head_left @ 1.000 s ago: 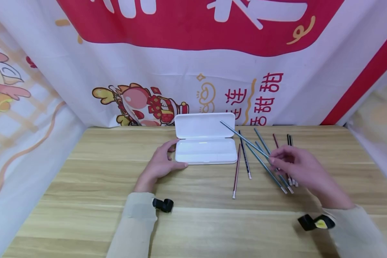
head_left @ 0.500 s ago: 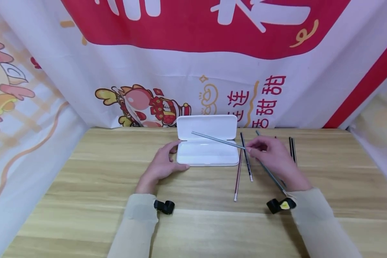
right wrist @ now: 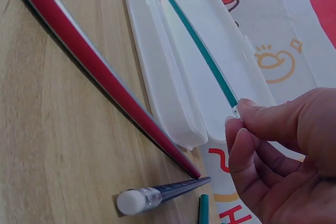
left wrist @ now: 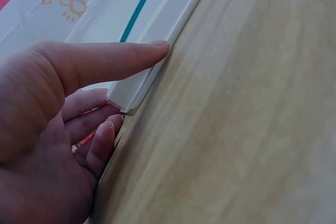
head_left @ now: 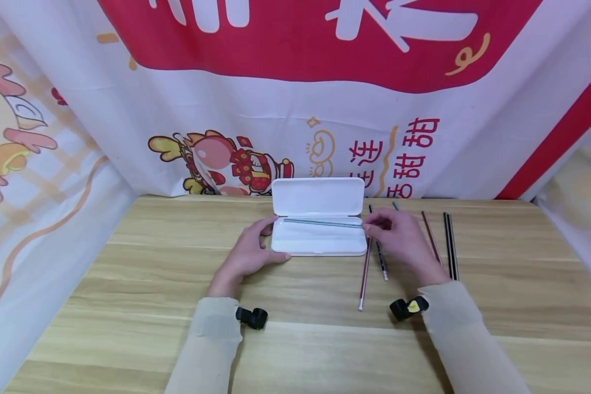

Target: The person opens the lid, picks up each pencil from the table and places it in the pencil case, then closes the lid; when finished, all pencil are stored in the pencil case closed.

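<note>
A white pencil case (head_left: 320, 247) lies on the table with its lid (head_left: 318, 197) raised at the back. My left hand (head_left: 248, 249) grips its left end; in the left wrist view the thumb lies over the front rim and the fingers are round the end. A green pencil (head_left: 320, 222) extends lengthwise over the case's tray, close to the hinge side. Between thumb and fingertips, my right hand (head_left: 396, 232) pinches this pencil's eraser end, as the right wrist view shows. A red pencil (right wrist: 100, 72) and a dark pencil (right wrist: 173, 191) lie just right of the case.
Farther right on the wooden table (head_left: 325, 355) lie another red pencil (head_left: 432, 239) and black pencils (head_left: 451, 246). The tip of another green pencil (head_left: 395, 206) shows behind my right hand. A printed cloth (head_left: 216, 98) hangs along the table's back edge.
My right hand has carried the green pencil left from the scattered pencils and lowered it into the case, turning it nearly parallel to the case. The left hand stays at the case's end.
</note>
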A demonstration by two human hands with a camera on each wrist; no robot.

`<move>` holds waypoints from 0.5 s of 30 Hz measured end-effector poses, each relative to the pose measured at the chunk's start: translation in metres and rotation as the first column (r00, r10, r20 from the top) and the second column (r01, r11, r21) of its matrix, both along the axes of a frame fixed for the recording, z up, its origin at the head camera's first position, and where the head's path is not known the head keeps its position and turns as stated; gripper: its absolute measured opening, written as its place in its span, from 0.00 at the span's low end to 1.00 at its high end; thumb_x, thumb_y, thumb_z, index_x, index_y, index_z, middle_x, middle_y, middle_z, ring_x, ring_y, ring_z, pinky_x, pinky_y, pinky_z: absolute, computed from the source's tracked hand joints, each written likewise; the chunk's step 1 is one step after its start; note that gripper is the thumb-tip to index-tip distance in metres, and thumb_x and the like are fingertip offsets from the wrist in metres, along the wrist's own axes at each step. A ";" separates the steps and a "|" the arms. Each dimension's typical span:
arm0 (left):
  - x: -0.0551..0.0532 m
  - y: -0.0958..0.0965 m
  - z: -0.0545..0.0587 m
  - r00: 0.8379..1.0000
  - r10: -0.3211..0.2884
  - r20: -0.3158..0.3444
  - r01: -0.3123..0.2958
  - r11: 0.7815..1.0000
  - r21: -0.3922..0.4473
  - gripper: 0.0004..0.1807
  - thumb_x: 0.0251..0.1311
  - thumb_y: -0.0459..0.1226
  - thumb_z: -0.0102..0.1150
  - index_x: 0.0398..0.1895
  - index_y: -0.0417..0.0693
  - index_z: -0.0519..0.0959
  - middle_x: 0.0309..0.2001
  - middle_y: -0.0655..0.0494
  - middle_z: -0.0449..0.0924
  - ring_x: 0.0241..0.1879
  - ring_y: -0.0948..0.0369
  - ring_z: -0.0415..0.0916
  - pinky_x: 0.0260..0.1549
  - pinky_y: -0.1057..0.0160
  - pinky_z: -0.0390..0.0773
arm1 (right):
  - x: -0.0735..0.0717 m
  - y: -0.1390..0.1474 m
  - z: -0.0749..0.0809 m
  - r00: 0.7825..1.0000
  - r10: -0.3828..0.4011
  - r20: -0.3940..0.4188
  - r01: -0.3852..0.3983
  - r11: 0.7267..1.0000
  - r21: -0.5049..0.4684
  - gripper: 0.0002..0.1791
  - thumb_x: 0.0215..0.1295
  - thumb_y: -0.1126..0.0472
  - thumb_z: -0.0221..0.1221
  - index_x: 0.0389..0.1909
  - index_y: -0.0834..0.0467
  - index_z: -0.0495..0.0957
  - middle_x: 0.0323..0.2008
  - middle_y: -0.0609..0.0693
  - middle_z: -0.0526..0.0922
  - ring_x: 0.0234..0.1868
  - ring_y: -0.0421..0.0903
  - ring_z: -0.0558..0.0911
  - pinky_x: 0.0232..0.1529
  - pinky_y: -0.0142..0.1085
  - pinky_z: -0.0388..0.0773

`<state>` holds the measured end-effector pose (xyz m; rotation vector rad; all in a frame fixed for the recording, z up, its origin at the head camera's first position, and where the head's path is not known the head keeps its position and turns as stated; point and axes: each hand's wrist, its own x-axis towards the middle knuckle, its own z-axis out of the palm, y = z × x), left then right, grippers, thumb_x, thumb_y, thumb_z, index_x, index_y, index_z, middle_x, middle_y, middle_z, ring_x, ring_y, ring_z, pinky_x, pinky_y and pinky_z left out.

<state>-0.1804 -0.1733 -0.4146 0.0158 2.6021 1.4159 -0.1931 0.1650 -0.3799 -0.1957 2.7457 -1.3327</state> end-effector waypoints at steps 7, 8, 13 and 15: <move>0.001 0.001 0.002 1.000 0.001 -0.002 -0.001 1.000 -0.005 0.52 0.54 0.40 0.83 0.82 0.59 0.66 0.73 0.49 0.70 0.68 0.49 0.66 0.67 0.46 0.73 | -0.008 -0.008 -0.005 1.000 0.017 -0.027 -0.016 1.000 0.018 0.09 0.77 0.60 0.63 0.52 0.57 0.87 0.47 0.56 0.88 0.47 0.51 0.81 0.47 0.40 0.79; 0.001 0.001 0.001 1.000 0.001 -0.001 -0.001 1.000 -0.006 0.52 0.54 0.40 0.83 0.83 0.59 0.66 0.73 0.49 0.70 0.68 0.49 0.66 0.67 0.46 0.73 | -0.009 -0.009 -0.006 0.999 0.020 -0.031 -0.019 1.000 0.018 0.09 0.77 0.60 0.63 0.51 0.57 0.87 0.47 0.56 0.88 0.46 0.51 0.81 0.46 0.40 0.79; 0.001 0.001 0.000 1.000 0.006 0.006 -0.006 1.000 -0.017 0.52 0.55 0.41 0.83 0.83 0.60 0.66 0.72 0.48 0.70 0.67 0.50 0.66 0.65 0.48 0.72 | -0.016 -0.012 -0.010 0.999 0.032 -0.031 -0.031 0.998 0.046 0.08 0.77 0.60 0.64 0.49 0.56 0.88 0.44 0.55 0.87 0.44 0.51 0.80 0.44 0.40 0.78; 0.001 0.001 0.000 1.000 0.009 0.005 -0.009 1.000 -0.018 0.52 0.55 0.42 0.83 0.82 0.61 0.66 0.72 0.48 0.70 0.66 0.50 0.66 0.64 0.49 0.72 | -0.018 -0.012 -0.012 0.999 0.034 -0.024 -0.033 0.998 0.057 0.08 0.77 0.59 0.64 0.49 0.56 0.88 0.45 0.55 0.87 0.44 0.51 0.80 0.44 0.40 0.77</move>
